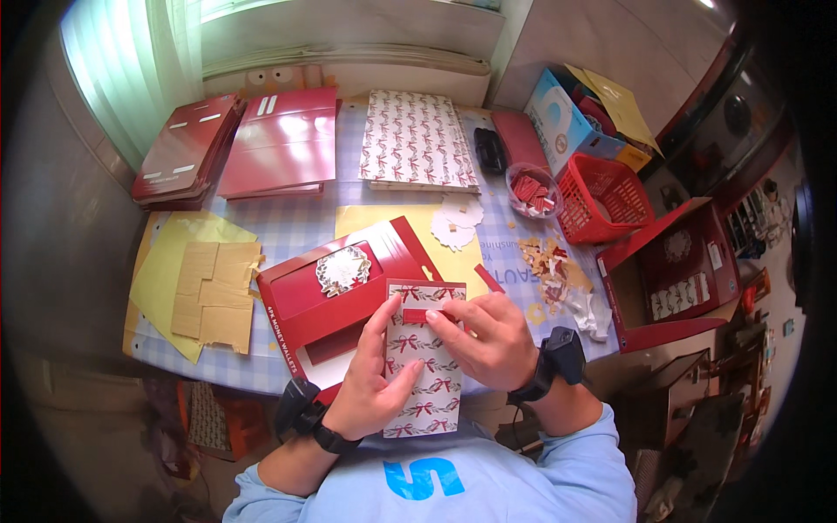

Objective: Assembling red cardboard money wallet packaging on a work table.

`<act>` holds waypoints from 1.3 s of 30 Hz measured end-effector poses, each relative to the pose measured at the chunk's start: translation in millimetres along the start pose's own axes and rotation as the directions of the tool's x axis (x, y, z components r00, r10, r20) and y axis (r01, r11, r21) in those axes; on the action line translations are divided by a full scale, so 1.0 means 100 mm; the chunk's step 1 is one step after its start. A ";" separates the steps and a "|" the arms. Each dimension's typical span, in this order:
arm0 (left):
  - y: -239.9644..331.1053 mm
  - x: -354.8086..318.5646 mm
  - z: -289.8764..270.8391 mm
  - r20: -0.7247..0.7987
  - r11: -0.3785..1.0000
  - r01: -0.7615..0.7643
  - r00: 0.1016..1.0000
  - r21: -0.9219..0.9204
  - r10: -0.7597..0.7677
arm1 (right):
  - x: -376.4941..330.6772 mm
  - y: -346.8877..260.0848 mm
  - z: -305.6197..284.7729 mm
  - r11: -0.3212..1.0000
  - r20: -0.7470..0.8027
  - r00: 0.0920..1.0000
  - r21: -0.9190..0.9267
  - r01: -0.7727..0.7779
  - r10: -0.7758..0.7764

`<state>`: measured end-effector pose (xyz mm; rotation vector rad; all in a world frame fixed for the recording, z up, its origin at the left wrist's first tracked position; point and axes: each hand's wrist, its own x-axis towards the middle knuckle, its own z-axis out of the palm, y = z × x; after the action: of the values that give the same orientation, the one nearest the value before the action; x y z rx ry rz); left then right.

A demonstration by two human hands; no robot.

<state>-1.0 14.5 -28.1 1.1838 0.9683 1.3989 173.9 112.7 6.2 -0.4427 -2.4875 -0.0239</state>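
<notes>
A tall, narrow white card (422, 375), printed with rows of green garlands and red bows, is upright in front of my chest. My left hand (373, 383) grips it from the left side, thumb on its face. Near the top of the card lies a small red strip (416, 315). My right hand (488, 340) has its thumb and fingertips closed on the strip's right end. Behind the card, a flat red box (288, 301) with an open window lies tilted on the table, a round wreath cutout (343, 271) on it.
Stacks of red folded card (279, 144) and patterned sheets (410, 139) stand along the back. Brown cardboard pieces (218, 292) lie left. Right are a clear tub (534, 191) of red strips, a red basket (602, 196), paper scraps (549, 270) and an open red box (671, 270).
</notes>
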 end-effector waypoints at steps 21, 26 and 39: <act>0.25 -0.02 0.10 0.222 0.643 0.184 0.975 -0.744 -0.021 | 0.22 0.52 -0.39 0.263 0.214 0.974 0.938 -0.225 0.068; -0.05 -0.14 0.24 0.230 0.313 0.229 0.973 -0.922 -0.035 | 0.56 0.44 -0.23 0.235 0.200 0.968 0.958 -0.162 -0.149; 0.15 -0.15 0.29 -0.068 0.987 -0.005 0.998 -0.158 -0.006 | 0.26 0.32 -0.20 0.205 0.609 0.730 0.707 -0.677 0.309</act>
<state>24.8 -3.7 -10.0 1.0233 0.8871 1.4957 175.9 148.8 34.9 -0.7699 -2.0332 1.7882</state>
